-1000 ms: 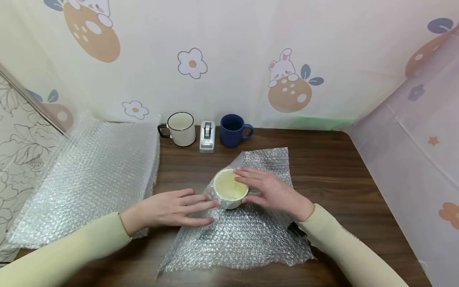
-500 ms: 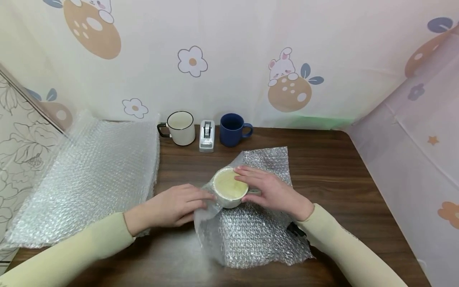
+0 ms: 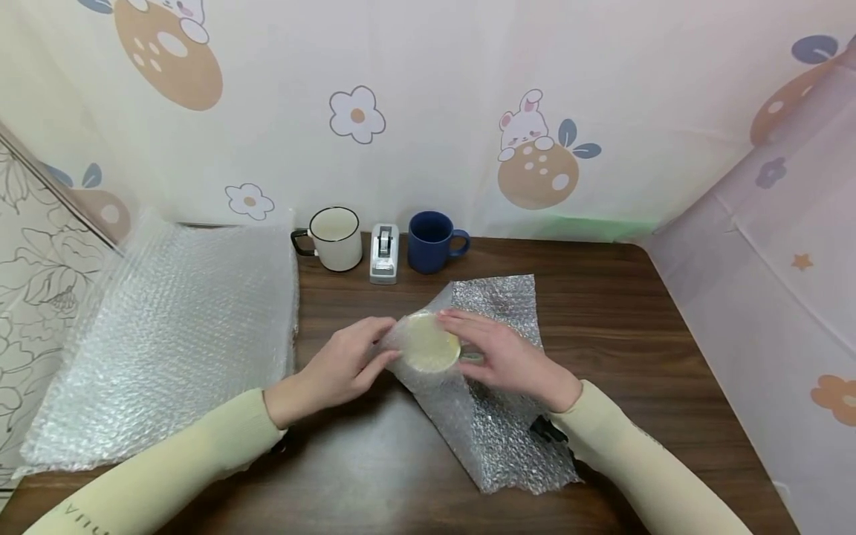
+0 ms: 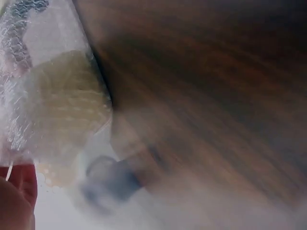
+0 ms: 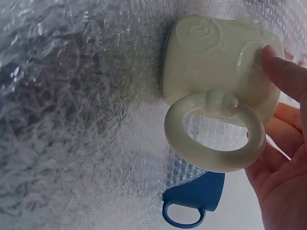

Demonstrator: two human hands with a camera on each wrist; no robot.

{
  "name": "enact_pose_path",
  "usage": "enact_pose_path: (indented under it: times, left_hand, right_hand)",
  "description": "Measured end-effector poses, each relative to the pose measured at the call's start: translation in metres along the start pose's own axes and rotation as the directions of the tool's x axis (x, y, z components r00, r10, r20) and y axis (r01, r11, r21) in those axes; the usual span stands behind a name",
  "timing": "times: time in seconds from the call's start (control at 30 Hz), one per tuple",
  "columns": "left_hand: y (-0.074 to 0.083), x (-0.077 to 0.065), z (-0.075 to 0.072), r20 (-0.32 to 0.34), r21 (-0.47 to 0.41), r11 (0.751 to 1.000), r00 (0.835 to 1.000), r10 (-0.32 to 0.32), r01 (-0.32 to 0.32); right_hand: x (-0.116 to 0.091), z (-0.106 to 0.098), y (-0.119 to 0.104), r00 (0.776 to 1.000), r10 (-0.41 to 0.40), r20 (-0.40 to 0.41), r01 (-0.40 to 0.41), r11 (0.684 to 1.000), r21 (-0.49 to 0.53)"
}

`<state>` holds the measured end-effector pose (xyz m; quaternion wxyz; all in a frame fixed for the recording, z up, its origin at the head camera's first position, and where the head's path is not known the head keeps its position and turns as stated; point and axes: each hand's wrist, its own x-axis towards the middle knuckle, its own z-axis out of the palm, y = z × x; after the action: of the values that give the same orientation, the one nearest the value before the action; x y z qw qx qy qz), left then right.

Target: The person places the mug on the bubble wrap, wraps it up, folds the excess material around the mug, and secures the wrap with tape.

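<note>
A pale yellow-green mug (image 5: 216, 62) with a ring-shaped handle stands on a sheet of bubble wrap (image 3: 498, 301) lying on the table. My right hand (image 3: 511, 360) grips this mug from the right, its thumb against the side and its fingers at the rim. One flap of the sheet is drawn up over the mug's mouth, which shows hazily through the plastic. At the mug's left, my left hand (image 3: 344, 364) pinches that flap between thumb and fingers. The left wrist view is blurred and catches only part of this hand (image 4: 17, 196) beside the wrap.
Along the back wall stand a white mug (image 3: 336, 241) with a black rim, a tape dispenser (image 3: 384, 256) and a blue mug (image 3: 430, 244). More bubble wrap (image 3: 194, 327) lies in a pile at the left. Brown wooden tabletop (image 3: 635, 334) extends to the right.
My left hand has gone from spread fingers beside the mug to pinching the wrap, lifting the near-left flap up over the mug's mouth. My right hand stays on the mug.
</note>
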<state>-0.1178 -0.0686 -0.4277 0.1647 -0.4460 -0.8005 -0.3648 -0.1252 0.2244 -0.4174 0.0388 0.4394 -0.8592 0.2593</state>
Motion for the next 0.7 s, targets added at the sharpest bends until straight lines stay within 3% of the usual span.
enact_pose_path:
  times: [0.13, 0.23, 0.3, 0.4, 0.47, 0.5, 0.6, 0.7]
  left_hand:
    - [0.001, 0.006, 0.004, -0.073, 0.045, 0.999, 0.997, 0.033, -0.029]
    - [0.001, 0.010, 0.005, -0.073, 0.151, 0.983, 0.991, 0.112, -0.100]
    - [0.002, 0.011, 0.005, -0.048, 0.279, 0.943, 0.978, 0.202, -0.181]
    - [0.006, 0.014, 0.001, 0.038, 0.432, 0.851, 0.949, 0.313, -0.298]
    - [0.009, 0.016, -0.002, 0.106, 0.492, 0.797, 0.933, 0.343, -0.349]
    - [0.009, 0.016, -0.003, 0.136, 0.503, 0.783, 0.929, 0.345, -0.365]
    - [0.009, 0.017, -0.002, 0.210, 0.498, 0.783, 0.928, 0.308, -0.373]
    - [0.004, 0.013, -0.001, 0.259, 0.453, 0.818, 0.930, 0.259, -0.354]
  right_hand:
    - [0.001, -0.001, -0.002, 0.995, 0.098, -0.002, -0.098, 0.992, 0.074]
    - [-0.001, -0.001, -0.004, 0.984, 0.181, -0.005, -0.179, 0.975, 0.132]
    - [-0.002, -0.001, -0.004, 0.975, 0.222, -0.003, -0.217, 0.960, 0.179]
    - [-0.002, 0.000, -0.004, 0.965, 0.264, 0.000, -0.256, 0.936, 0.242]
    - [-0.003, 0.001, -0.001, 0.959, 0.282, -0.001, -0.269, 0.918, 0.292]
    - [-0.003, 0.001, 0.000, 0.958, 0.288, -0.001, -0.273, 0.909, 0.316]
    - [-0.003, 0.000, 0.003, 0.953, 0.301, 0.007, -0.283, 0.887, 0.364]
    - [-0.003, -0.005, 0.003, 0.958, 0.287, 0.020, -0.277, 0.902, 0.330]
